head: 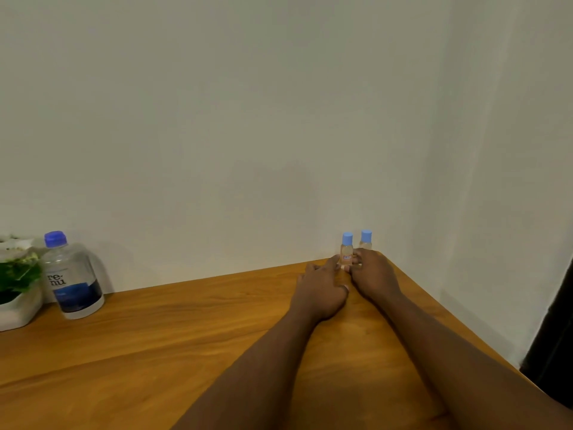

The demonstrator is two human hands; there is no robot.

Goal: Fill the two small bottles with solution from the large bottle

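Note:
Two small clear bottles with light-blue caps stand upright side by side in the table's far right corner by the wall: the left small bottle and the right small bottle. My left hand lies palm down, a straight finger touching the left bottle's left side. My right hand reaches in from the right, its fingertips between the two bottles. It hides the right bottle's lower half, so its grip is unclear. The large clear bottle, with a blue cap and blue label, stands capped far left by the wall.
The wooden table meets a white wall behind and on the right. A green plant in a white pot stands at the far left, touching the large bottle. The table's right edge runs diagonally beside a dark gap.

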